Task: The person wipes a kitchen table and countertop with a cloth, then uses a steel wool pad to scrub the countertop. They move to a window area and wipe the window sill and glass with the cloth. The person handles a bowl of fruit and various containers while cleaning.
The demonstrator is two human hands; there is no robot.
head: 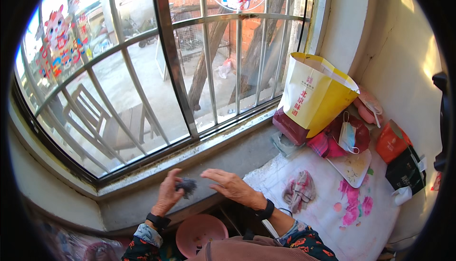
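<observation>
Over the concrete window sill (142, 198), my left hand (170, 191) holds a small dark, bristly bundle (186, 187), which looks like a scouring pad or a clump of fibres. My right hand (228, 186) is to the right of it, fingers extended and apart from the bundle, with nothing seen in it. Each wrist bears a black band. A pink plastic basin (201, 233) with small bits inside lies below my hands, close to my body. A crumpled greyish-pink cloth (300, 191) rests on the flower-patterned white tablecloth (320, 222) to the right.
A barred window (194, 133) runs behind the sill. In the right corner stand a yellow and white paper bag (310, 97), a white tray (352, 165), a face mask (347, 138) on a dark red dish (361, 133), a pink container (367, 109), an orange bag (392, 141) and a dark green box (404, 172).
</observation>
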